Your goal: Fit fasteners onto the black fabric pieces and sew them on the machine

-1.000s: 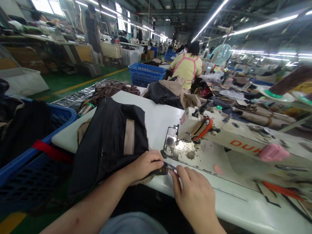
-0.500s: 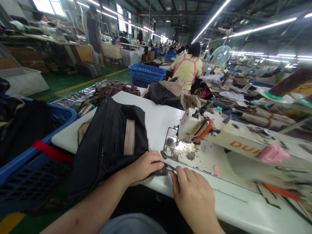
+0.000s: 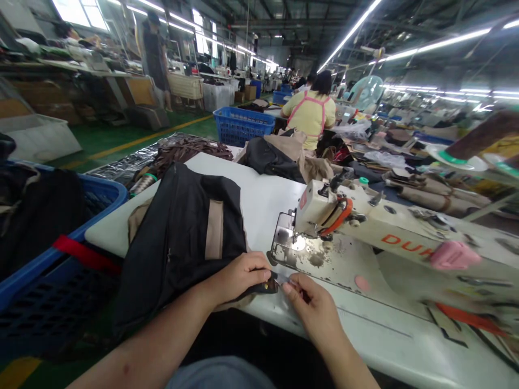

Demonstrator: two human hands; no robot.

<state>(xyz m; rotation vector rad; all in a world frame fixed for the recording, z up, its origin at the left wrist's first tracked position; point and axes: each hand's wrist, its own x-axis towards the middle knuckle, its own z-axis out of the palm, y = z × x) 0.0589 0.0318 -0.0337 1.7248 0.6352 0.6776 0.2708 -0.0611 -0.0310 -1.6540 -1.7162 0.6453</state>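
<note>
A black fabric bag piece with a tan strap lies on the white sewing table, hanging over the near edge. My left hand is closed on the bag's near right corner. My right hand pinches a small dark zipper end that sticks out from that corner, just in front of the sewing machine's metal plate. The white sewing machine stretches to the right.
A blue plastic crate holding dark fabric and a red strap stands at the left. Dark and tan fabric is piled at the table's far end. A person in a yellow top sits beyond; another blue basket stands behind.
My right hand has curled its fingers into a tighter pinch on the zipper end and drawn slightly back. My left hand and the bag have stayed in place.
</note>
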